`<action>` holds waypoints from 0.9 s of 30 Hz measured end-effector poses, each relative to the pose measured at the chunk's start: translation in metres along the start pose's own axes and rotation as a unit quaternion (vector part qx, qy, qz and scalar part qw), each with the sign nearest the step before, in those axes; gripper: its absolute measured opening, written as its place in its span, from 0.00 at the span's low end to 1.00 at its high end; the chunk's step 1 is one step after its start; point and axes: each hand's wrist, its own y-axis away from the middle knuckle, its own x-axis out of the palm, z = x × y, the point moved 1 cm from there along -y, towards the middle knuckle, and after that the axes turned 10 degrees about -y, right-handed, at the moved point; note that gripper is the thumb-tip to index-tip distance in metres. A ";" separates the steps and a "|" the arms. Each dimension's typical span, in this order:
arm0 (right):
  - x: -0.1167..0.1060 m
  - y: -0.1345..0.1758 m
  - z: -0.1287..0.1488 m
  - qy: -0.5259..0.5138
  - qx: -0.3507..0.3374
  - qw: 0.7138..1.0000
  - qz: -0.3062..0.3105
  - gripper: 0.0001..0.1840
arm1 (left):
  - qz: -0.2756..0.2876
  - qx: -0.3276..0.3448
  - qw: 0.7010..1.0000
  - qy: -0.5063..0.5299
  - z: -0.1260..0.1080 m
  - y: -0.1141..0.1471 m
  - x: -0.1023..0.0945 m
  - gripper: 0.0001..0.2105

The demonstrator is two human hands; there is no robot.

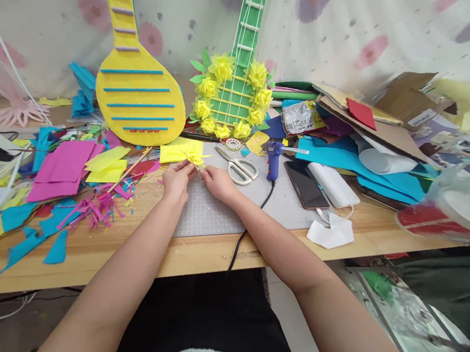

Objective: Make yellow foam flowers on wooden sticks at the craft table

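Between my hands, over the grey cutting mat (pixel 201 217), is a small yellow paper flower (pixel 194 156) with thin petals spreading out. The fingers of my left hand (pixel 177 180) are closed on its base from the left. My right hand (pixel 218 184) pinches at its lower right side; the exact part between those fingertips is too small to make out. Just behind the flower lies a flat yellow crepe paper piece (pixel 172 151). Scissors (pixel 239 168) rest to the right of my right hand, and beyond them is a blue glue gun (pixel 273 166).
A yellow instrument-shaped cutout (pixel 140 96) and a green one (pixel 236 92) ringed with yellow flowers lean at the back. A phone (pixel 306 184) and white power bank (pixel 333 186) lie right. Pink paper (pixel 64 169) and scraps cover the left. The glue gun's cord (pixel 250 228) crosses the mat.
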 end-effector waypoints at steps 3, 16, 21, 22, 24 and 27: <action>0.000 0.000 -0.001 0.003 -0.002 1.000 0.003 0.17 | 0.006 -0.014 1.000 0.003 -0.002 0.001 0.001 0.07; 0.002 0.000 -0.002 0.008 0.000 1.000 -0.005 0.17 | -0.002 -0.030 0.999 0.018 -0.006 0.006 0.002 0.03; 0.002 0.001 -0.002 0.003 -0.003 1.000 0.001 0.17 | -0.009 -0.037 0.999 0.012 -0.007 0.004 0.002 0.03; 0.002 0.001 -0.002 0.002 -0.004 1.000 0.001 0.17 | -0.007 -0.037 0.999 0.010 -0.007 0.004 0.002 0.03; 0.002 0.001 -0.001 0.000 -0.003 1.000 0.001 0.18 | -0.003 -0.034 0.999 0.006 -0.007 0.002 0.002 0.02; 0.001 0.002 0.000 -0.010 -0.001 1.000 0.002 0.18 | -0.003 -0.023 1.000 0.003 -0.005 0.000 0.003 0.02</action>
